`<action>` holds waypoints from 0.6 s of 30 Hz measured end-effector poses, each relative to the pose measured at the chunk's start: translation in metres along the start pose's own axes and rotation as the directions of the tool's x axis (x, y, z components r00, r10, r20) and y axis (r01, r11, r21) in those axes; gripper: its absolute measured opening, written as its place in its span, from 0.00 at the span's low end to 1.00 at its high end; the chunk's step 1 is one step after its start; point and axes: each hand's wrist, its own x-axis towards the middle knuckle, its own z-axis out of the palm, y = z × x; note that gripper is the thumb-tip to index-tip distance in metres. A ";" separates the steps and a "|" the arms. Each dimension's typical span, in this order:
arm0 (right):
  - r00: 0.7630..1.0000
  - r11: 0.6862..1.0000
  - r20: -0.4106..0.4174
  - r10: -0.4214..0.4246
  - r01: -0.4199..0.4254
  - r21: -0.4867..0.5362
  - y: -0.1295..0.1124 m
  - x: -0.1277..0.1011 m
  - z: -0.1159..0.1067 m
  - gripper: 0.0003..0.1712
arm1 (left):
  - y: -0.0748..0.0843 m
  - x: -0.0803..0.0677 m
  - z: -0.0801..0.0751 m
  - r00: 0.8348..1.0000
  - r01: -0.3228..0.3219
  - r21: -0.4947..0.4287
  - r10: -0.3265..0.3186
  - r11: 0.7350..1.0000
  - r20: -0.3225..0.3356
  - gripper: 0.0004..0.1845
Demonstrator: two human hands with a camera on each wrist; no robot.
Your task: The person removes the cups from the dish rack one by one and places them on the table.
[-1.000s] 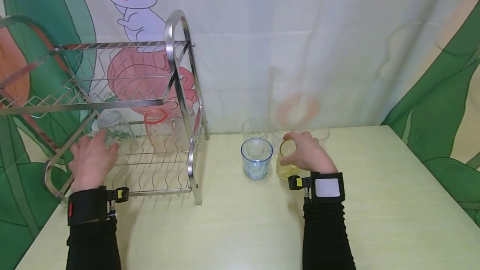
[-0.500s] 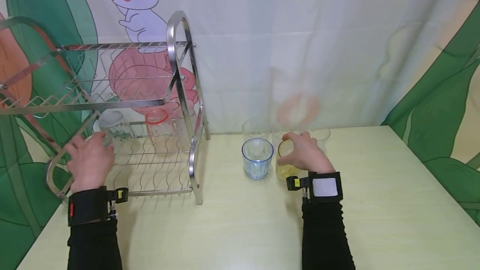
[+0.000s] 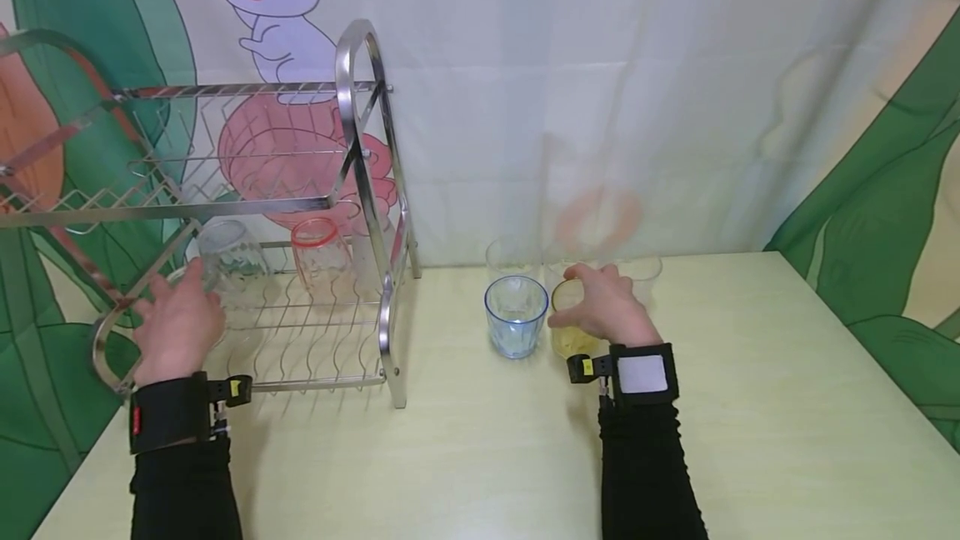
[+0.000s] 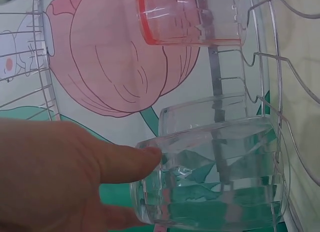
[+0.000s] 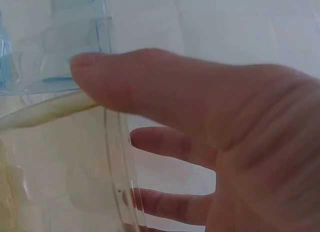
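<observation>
In the rack's lower tier, my left hand [image 3: 180, 323] pinches the near end of a clear faceted glass [image 4: 215, 177], thumb on one side and fingers on the other. Behind it is another clear glass [image 3: 234, 261]. A red-rimmed glass [image 3: 321, 257] rests to their right, upside down. On the table, my right hand [image 3: 609, 307] holds a yellow glass [image 3: 573, 342] by its rim, thumb towards a blue-rimmed glass [image 3: 515, 323] standing just to the left. The right wrist view shows the thumb [image 5: 145, 82] over the yellow rim, with fingers on the far side.
The two-tier metal dish rack [image 3: 360, 165] occupies the table's left side; its upper shelf overhangs the left hand's area. Several clear glasses [image 3: 512, 257] stand behind the coloured ones, near the printed curtain [image 3: 712, 107]. Pale tabletop [image 3: 765, 407] extends to the right.
My right hand has shifted slightly left with the yellow glass, closer to the blue-rimmed one. My left hand has also moved a little left inside the rack.
</observation>
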 end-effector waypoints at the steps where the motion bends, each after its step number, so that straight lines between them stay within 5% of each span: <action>1: 1.000 1.000 -0.001 0.004 -0.004 -0.005 -0.001 0.000 0.001 0.42 | 0.000 0.000 0.000 1.000 0.001 0.002 -0.001 1.000 0.002 0.32; 18: 1.000 1.000 -0.001 -0.008 0.008 0.025 0.001 -0.005 -0.005 0.46 | 0.002 0.001 -0.001 0.995 0.095 -0.026 -0.096 0.995 -0.026 0.38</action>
